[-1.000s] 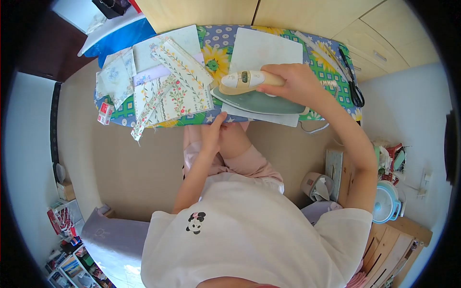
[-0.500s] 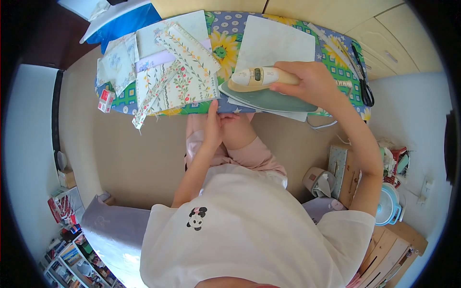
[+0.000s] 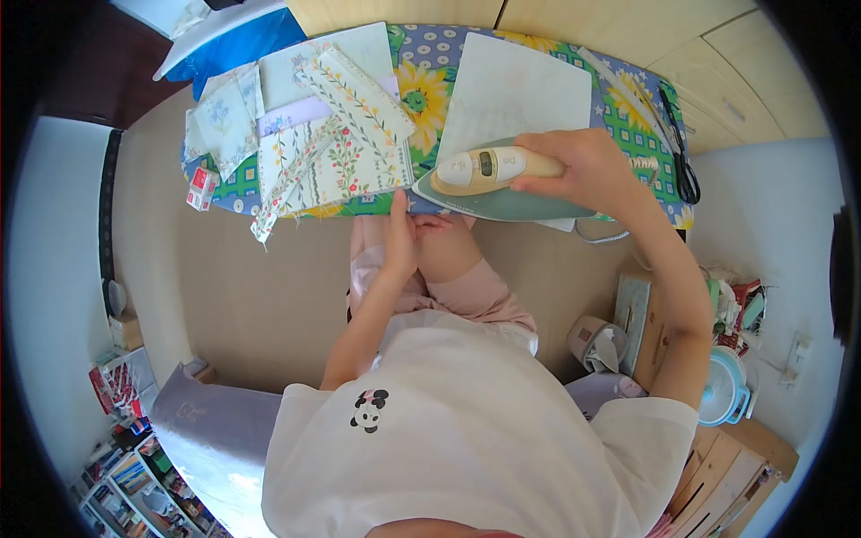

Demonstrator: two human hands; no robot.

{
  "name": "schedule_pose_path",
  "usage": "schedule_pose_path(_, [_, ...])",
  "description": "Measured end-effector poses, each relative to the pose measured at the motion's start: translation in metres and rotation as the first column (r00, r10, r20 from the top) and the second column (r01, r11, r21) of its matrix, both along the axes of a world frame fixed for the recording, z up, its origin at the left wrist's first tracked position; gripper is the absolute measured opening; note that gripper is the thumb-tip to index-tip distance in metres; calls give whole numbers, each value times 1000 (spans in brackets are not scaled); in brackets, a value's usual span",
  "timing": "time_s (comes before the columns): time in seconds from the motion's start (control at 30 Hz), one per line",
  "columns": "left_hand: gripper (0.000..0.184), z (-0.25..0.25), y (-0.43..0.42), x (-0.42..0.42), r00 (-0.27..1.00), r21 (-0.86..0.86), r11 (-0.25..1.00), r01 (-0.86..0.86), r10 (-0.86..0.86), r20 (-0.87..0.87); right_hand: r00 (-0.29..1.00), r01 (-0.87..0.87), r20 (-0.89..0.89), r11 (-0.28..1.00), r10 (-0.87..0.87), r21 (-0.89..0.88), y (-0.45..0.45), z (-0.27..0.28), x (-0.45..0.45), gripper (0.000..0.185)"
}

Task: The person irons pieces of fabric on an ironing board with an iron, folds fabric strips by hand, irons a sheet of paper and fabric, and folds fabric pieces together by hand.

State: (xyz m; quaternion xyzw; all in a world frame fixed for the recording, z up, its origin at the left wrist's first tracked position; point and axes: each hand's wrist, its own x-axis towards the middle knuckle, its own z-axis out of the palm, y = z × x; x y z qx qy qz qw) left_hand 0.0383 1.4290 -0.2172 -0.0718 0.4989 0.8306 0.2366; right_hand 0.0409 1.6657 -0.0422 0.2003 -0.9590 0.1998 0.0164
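My right hand (image 3: 587,170) grips the handle of a cream and green clothes iron (image 3: 484,170). The iron's soleplate lies over the near edge of a white cloth (image 3: 525,90), its tip pointing left. At the board's front edge, my left hand (image 3: 405,240) has its thumb up beside the iron's tip, its fingers stretched out low over my lap and partly hidden. Left of the iron, floral fabric pieces (image 3: 363,161) and narrow floral strips lie in a loose stack on the patterned ironing board (image 3: 421,99).
A small red and white box (image 3: 202,189) sits at the board's left edge, near a pale folded cloth (image 3: 222,117). Black-handled scissors (image 3: 686,175) and a clear ruler (image 3: 628,94) lie at the right. The iron's cord (image 3: 601,238) hangs past the front edge.
The iron has moved slightly toward me with my right hand, its tip now closer to my left thumb. My left hand has stayed in about the same place.
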Motion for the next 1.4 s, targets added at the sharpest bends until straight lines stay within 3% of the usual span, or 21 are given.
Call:
schedule_pose_path(0.13, [67,-4,-1,4,1000,100,995,3,0,-31,1000,-30,-1,996,30,82,3,10,7,42])
schedule_pose_path(0.23, [73,-13,-4,2,999,85,996,17,-14,-43,1000,-7,24,999,7,33,17,18,18,42])
schedule_pose_path(0.3, [77,-15,-6,6,998,40,998,55,-54,-37,989,136,69,984,-129,-114,31,24,25,42])
schedule_pose_path(0.43, [52,-14,3,9,996,1,1000,18,-17,-93,963,268,33,948,-266,-171,49,24,33,41])
schedule_pose_path(0.5, [45,-11,9,8,994,-38,999,26,-30,-102,933,353,111,932,-343,-89,43,29,33,38])
schedule_pose_path(0.63, [30,8,13,2,999,-5,999,-50,50,-8,922,356,211,924,-324,-139,31,26,27,39])
schedule_pose_path(0.73, [28,12,13,-1,998,-22,999,-45,45,43,951,283,177,946,-255,-158,23,17,21,39])
schedule_pose_path(0.8, [28,10,12,-2,997,-21,999,-43,44,59,980,199,-24,980,-199,-20,20,9,15,41])
schedule_pose_path(1.0, [28,7,16,0,995,22,998,-55,53,82,956,236,-195,969,-219,71,24,-3,-7,41])
schedule_pose_path(1.27, [38,18,11,0,999,-188,981,-45,46,-2,886,428,-237,899,-398,89,50,-15,-44,51])
schedule_pose_path(1.4, [38,7,9,-3,1000,-177,984,-19,19,-1,880,438,-219,898,-421,32,66,-13,-56,48])
